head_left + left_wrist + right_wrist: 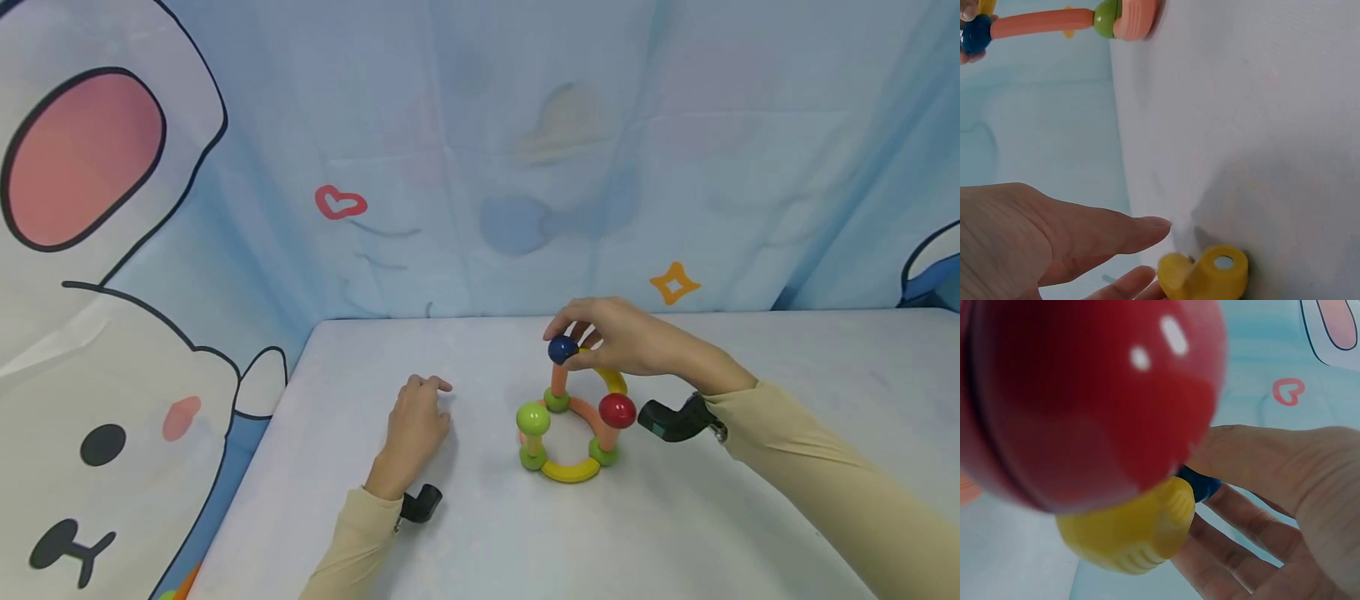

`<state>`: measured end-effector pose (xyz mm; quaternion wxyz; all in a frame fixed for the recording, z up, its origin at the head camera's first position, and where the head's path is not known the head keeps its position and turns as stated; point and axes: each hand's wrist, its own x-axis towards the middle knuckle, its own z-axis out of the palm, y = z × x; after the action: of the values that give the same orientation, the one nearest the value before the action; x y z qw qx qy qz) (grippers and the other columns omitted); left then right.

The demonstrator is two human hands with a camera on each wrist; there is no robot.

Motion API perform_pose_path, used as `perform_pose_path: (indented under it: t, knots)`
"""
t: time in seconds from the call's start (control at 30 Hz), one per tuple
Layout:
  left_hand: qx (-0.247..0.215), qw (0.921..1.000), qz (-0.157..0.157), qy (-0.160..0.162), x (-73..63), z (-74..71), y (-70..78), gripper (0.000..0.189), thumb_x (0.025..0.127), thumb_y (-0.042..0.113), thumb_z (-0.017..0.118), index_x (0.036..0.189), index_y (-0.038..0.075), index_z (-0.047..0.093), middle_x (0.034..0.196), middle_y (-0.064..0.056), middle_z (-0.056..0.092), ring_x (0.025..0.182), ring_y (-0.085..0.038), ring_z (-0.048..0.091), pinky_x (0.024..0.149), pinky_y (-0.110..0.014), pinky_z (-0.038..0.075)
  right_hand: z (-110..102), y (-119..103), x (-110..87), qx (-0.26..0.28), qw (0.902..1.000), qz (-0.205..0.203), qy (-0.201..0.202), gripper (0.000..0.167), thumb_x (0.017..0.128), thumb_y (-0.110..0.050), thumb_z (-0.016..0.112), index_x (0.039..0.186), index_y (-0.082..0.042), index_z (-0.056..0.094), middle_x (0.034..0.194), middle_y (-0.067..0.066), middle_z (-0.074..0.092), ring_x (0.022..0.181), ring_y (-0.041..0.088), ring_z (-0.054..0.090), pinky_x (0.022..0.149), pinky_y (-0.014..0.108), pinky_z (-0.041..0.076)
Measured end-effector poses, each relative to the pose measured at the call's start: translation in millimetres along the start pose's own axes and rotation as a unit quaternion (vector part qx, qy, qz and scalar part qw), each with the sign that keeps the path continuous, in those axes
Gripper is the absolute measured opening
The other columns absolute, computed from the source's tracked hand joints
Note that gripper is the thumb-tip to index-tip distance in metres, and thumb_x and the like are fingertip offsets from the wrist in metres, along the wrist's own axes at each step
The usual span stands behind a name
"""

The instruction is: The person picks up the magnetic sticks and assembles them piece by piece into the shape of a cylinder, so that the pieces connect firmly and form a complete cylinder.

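Observation:
My right hand (626,337) pinches a dark blue ball (562,349) atop an orange post of a toy frame. A yellow curved piece (615,381) runs from beside this ball toward the red ball (617,410). Green connectors (557,400) join the frame's ring on the table, and a light green ball (533,418) tops another post. To the left, my left hand (416,425) is low over the table, thumb and fingers apart. In the left wrist view its fingertips are right at a yellow piece with a hole (1222,275), which the hand hides in the head view.
The white table (480,533) meets a blue printed curtain (450,167) along its back edge. At the left hangs cloth with a large cartoon animal (112,375). A black wrist camera (675,419) sits close to the red ball.

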<state>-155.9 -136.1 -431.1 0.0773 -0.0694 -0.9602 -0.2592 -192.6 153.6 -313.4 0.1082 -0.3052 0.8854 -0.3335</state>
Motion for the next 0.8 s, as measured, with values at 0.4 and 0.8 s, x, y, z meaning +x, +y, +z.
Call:
perform_pose_path:
  t: [0.4, 0.8]
  knots:
    - [-0.055, 0.9947, -0.04, -0.077, 1.0, 0.0, -1.6, 0.032, 0.085, -0.003, 0.082, 0.115, -0.005, 0.071, 0.103, -0.016, 0.067, 0.094, -0.029, 0.063, 0.081, -0.041, 0.056, -0.2, 0.1, 0.7, 0.004, 1.0, -0.003, -0.003, 0.03, 0.092, -0.001, 0.079, 0.12, 0.002, 0.07, 0.113, 0.01, 0.069, 0.104, 0.028, 0.07, 0.093, 0.047, 0.059]
    - [-0.059, 0.9859, -0.065, -0.143, 0.3, -5.0, 3.9, 0.024, 0.086, -0.001, 0.079, 0.108, -0.008, 0.072, 0.096, -0.015, 0.072, 0.078, -0.02, 0.067, 0.068, -0.03, 0.058, 1.4, 0.6, 0.2, 0.002, 1.0, -0.005, 0.002, 0.032, 0.09, 0.002, 0.08, 0.12, 0.002, 0.071, 0.116, 0.012, 0.066, 0.104, 0.028, 0.07, 0.092, 0.047, 0.059]
